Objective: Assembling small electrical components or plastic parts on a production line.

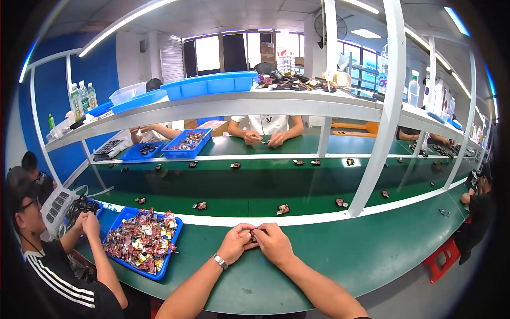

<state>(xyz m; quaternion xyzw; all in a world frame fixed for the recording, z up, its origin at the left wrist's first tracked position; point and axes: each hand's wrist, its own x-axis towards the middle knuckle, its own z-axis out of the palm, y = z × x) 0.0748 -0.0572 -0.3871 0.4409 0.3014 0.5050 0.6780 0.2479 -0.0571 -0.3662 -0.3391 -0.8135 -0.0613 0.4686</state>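
Above the near edge of the green worktable [228,287], my left hand [235,244] and my right hand [274,243] meet with fingers closed. Pinched between them is a small dark red part [253,237], mostly covered by the fingertips. It resembles the small parts piled in the blue tray, but its exact kind is hidden. A watch with a metal band sits on my left wrist. To the left of my hands, the blue tray [155,276] holds a heap of small red, white and yellow electronic pieces [139,242].
Beyond a white rail [212,220], a dark green conveyor belt [234,183] carries several scattered small parts. A white post [378,143] rises ahead on the right, supporting an overhead shelf [223,108]. One co-worker [58,266] sits close on the left; others work across the belt and far right.
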